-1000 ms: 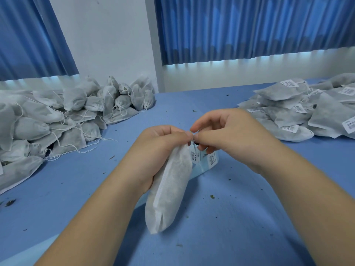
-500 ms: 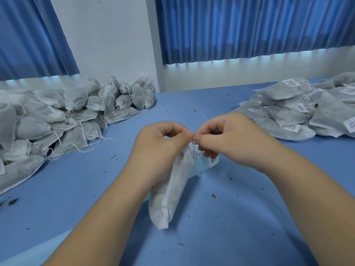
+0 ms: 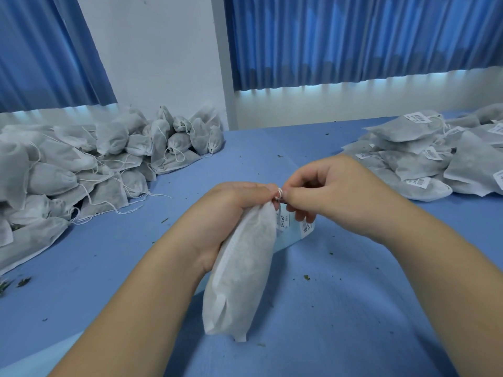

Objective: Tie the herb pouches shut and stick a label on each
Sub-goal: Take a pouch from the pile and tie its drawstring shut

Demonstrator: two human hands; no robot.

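I see one pouch (image 3: 242, 273) in play: white non-woven fabric, long and plump, seamed at the bottom, with a dull grey-green fill showing faintly through the cloth. It hangs tilted, neck up and away from me, bottom corner low over the blue table (image 3: 353, 308); I cannot tell if it touches. The left hand (image 3: 231, 213) grips the pouch around its gathered neck, fingers curled. The right hand (image 3: 334, 194), just right of the neck, pinches the thin white drawstring (image 3: 279, 193) between thumb and forefinger, a small loop showing at the fingertips. Behind the pouch, under the right hand, lies a label strip (image 3: 294, 232), pale backing with white printed stickers; the print is too small to read.

Far left of the pouch sits the unlabelled heap (image 3: 81, 170), same white bags, stuffed, loose strings trailing onto the table. Far right of the pouch is the labelled heap (image 3: 424, 161), flatter bags each showing a barcode sticker. Green crumbs (image 3: 307, 277) are scattered on the table around the pouch. Blue curtains (image 3: 353, 36) hang beyond it.
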